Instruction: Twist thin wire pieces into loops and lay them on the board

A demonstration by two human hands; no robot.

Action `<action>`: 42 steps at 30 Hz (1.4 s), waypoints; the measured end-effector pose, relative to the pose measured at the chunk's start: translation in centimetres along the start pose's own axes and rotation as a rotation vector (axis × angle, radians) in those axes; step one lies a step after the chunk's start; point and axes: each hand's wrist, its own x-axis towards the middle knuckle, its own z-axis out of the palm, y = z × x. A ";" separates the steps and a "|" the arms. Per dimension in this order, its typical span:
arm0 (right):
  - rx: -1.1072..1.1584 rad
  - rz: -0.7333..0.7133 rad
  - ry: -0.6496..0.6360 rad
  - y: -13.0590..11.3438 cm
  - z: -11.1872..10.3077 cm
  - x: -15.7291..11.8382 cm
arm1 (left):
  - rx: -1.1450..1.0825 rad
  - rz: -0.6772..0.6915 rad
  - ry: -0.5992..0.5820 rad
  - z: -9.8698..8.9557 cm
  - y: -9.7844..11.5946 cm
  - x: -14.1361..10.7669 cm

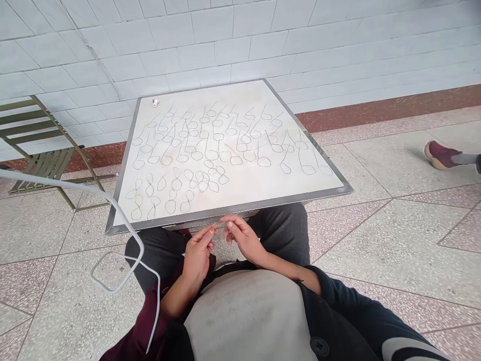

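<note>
1. The thin wire (221, 224) I am working with runs between my two hands, just off the near edge of the white tabletop (248, 188), above my lap.
2. My left hand (198, 255) lies to the wire's left, thumb and forefinger pinched together on it.
3. My right hand (246, 241) is at its right end, thumb and forefinger closed on it too; the two hands' fingertips are close to each other. The wire is so fine in my view that I cannot tell its full shape.
4. Beyond my hands, rows of looped wires (235, 160) lie spread over the tabletop: single loops with long tails farther out, twisted double loops at the near left.
5. I have a small red-and-white object (155, 103) at the far left corner.
6. A slatted chair (28, 123) stands left of the tabletop, and a pale cable (140, 245) curves across my left side.
7. Well off to the right, I see another person's maroon shoe (442, 154) on the floor (361, 220).
</note>
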 end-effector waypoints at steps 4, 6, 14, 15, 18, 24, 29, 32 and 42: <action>0.114 0.043 -0.012 -0.1 0.1 0.0 | -0.034 -0.024 -0.022 -0.1 -0.1 0.1; 0.113 0.052 -0.023 -0.1 0.1 -0.1 | -0.045 -0.041 -0.011 -0.1 0.0 0.1; 0.088 0.065 -0.031 -0.1 -0.2 -0.1 | -0.047 -0.017 -0.001 -0.2 0.6 -0.2; 0.088 0.062 -0.029 -0.1 -0.2 -0.1 | -0.049 -0.010 -0.004 -0.1 0.7 -0.3; 0.117 0.066 -0.045 0.1 -0.2 -0.1 | -0.051 0.012 -0.008 0.0 0.8 -0.4; 0.122 0.084 -0.048 0.2 -0.3 -0.2 | -0.003 0.078 -0.014 -0.2 0.8 -0.5; 0.156 0.070 -0.056 0.3 -0.4 -0.2 | 0.007 0.095 -0.032 -0.3 0.9 -0.6; 0.186 0.038 -0.035 0.5 -0.4 -0.3 | -0.013 0.093 -0.040 -0.4 1.0 -0.6; 0.153 0.015 0.152 0.5 -0.1 1.0 | 0.206 0.216 -0.112 -0.3 1.0 -1.0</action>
